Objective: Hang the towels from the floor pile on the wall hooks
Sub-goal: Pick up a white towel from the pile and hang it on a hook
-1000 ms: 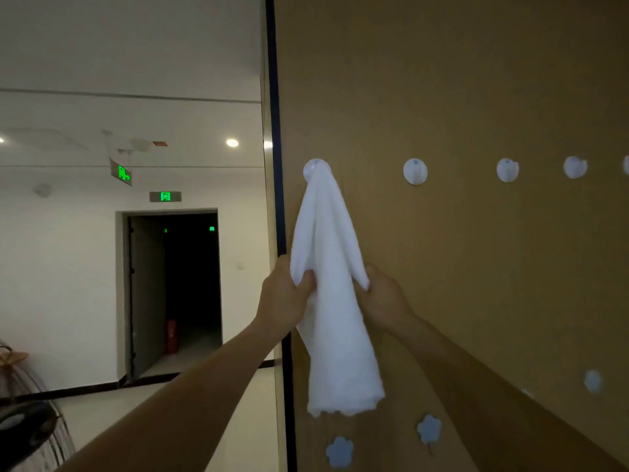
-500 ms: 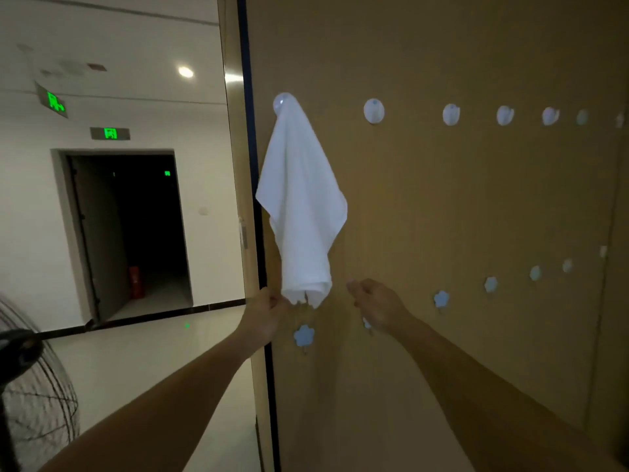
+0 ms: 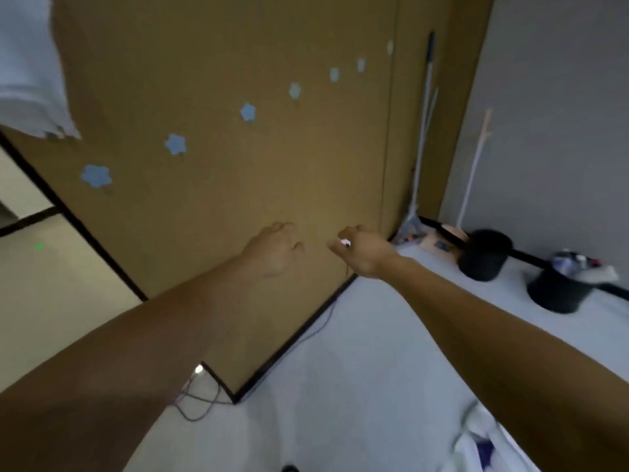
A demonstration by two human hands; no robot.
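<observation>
Item: white towel, upper left of the frame, hanging against the brown wall panel; only its lower edge is showing, its hook out of frame. 6 pale blue flower-shaped hooks are running diagonally across the panel, all bare. Left hand and right hand are reaching forward at centre frame, each grip loosely curled and holding no towel; a small bright spot at the right fingertips cannot be identified. Step in hand, by judgement: 1 towel hung, hands going down for the next. White fabric, blurred, at lower right may be the floor pile. Next move calls for bending and taking 1 towel. 2 dark bins are standing at right.
</observation>
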